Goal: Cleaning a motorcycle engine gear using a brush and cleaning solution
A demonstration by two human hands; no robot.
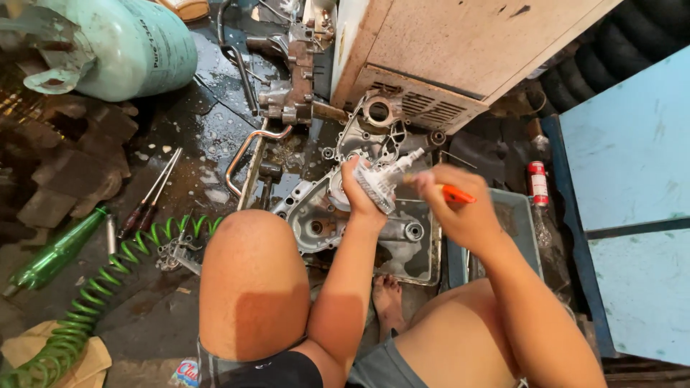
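Head view: left hand point(361, 192) fingers pinch white brush point(379, 183); right hand point(460, 210) fingers grip orange tool point(456, 194).

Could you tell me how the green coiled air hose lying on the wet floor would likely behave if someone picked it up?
The green coiled plastic hose would probably be floppy and springy, since its loops already sag and curve across the floor. It looks light for its length, being thin tubing. It may be slippery, as the dark floor around it is wet.
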